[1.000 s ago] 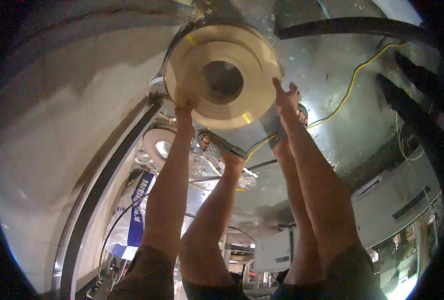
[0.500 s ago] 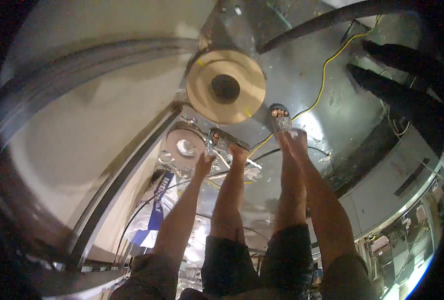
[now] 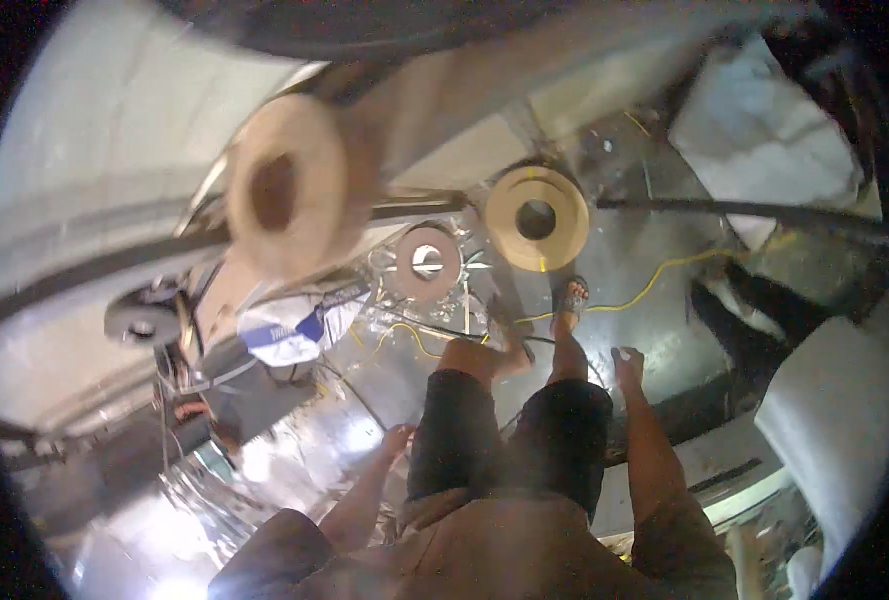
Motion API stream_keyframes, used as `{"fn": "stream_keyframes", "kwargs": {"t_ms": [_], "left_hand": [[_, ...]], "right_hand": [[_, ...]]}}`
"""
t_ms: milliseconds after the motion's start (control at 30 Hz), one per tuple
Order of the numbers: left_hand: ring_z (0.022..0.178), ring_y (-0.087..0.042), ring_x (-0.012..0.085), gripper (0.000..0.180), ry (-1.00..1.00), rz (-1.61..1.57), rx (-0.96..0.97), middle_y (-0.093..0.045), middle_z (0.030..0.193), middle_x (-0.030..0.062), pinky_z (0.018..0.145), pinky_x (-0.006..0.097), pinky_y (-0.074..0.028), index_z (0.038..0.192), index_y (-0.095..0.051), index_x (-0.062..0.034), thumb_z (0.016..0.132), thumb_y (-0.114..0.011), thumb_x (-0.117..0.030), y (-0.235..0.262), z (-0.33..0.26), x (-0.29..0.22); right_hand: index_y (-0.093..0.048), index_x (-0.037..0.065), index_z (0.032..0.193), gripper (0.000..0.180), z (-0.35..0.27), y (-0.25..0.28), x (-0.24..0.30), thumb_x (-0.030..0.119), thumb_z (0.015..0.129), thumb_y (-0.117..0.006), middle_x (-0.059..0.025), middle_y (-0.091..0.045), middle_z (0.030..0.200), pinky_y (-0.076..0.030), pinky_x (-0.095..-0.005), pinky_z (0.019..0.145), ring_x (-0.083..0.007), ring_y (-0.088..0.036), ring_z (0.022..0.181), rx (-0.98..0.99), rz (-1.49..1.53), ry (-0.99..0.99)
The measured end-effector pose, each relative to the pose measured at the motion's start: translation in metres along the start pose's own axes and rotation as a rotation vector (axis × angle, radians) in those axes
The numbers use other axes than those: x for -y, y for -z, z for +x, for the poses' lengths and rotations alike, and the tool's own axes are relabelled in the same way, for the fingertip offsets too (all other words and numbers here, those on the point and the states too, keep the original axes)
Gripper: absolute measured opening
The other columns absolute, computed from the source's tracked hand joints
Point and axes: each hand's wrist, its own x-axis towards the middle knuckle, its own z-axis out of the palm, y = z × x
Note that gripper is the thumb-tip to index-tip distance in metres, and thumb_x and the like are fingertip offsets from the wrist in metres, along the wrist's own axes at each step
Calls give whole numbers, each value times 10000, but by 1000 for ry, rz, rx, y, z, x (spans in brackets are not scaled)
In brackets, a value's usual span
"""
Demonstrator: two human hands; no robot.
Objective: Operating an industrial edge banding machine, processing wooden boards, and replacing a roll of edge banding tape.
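Note:
My left hand (image 3: pixel 399 440) hangs low beside my left knee, over the shiny littered floor; it is small and blurred, and whether its fingers grip anything cannot be made out. My right hand (image 3: pixel 628 366) is held out past my right knee, above the grey floor. Its fingers are drawn together with a small white spot at their tips, too small to name. Ahead of my feet lies a wide tan roll (image 3: pixel 567 222) with a dark core hole. Left of it rests a smaller brown roll (image 3: pixel 428 291). Neither hand touches these rolls.
A thick beige roll (image 3: pixel 320 200) and a dark grey roll (image 3: pixel 162 323) are at the left. A white-and-blue sack (image 3: pixel 270 335) lies below them. A yellow cable (image 3: pixel 655 278) crosses the floor toward another person's dark-clad legs (image 3: pixel 730 315) at the right.
My view has swung left, bringing in the beige and grey rolls and more floor. My left hand has moved away from the brown roll toward my knee; my right hand has moved away from my right foot.

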Motion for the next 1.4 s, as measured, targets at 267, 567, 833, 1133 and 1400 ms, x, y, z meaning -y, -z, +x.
{"fn": "stream_keyframes", "kwargs": {"t_ms": [267,567,833,1133,1400], "left_hand": [[989,-752,181,374,12,-194,-47,-757,1190,90,789,344,-633,1366,-642,-20,1046,-654,-216,-44,-78,154],[920,-766,178,376,184,-963,-444,-809,1077,80,778,375,-607,1242,-767,-85,1053,-651,-388,-180,-142,304],[986,-756,281,491,340,-886,-782,-787,1141,176,881,414,-586,1316,-700,-30,1019,-683,-420,-139,-246,298],[1180,-712,378,508,43,-1039,-1239,-741,1273,219,1014,458,-555,1403,-661,-65,1027,-667,-405,65,-312,304],[1207,-710,359,471,174,-1070,-1361,-735,1314,182,1007,464,-557,1421,-650,-65,1060,-638,-368,161,-314,375]], "right_hand": [[-742,-26,1138,467,-7,40,61,400,949,-763,-230,-728,1117,-493,-455,1042,-382,-657,1126,65,-255,401],[-670,-7,1169,362,-25,-15,106,314,1001,-684,-101,-715,1001,-519,-402,821,-213,-652,900,331,-474,517],[-634,47,1293,383,-110,-126,198,322,1027,-658,-82,-683,1130,-515,-351,754,-208,-649,857,546,-600,664],[-689,36,1233,334,-348,-361,352,318,1053,-677,-54,-676,1080,-503,-342,904,-184,-624,982,1079,-910,873],[-743,17,1153,303,-492,-553,400,273,1010,-669,-52,-693,904,-547,-317,663,-155,-660,768,1217,-1111,910]]}}
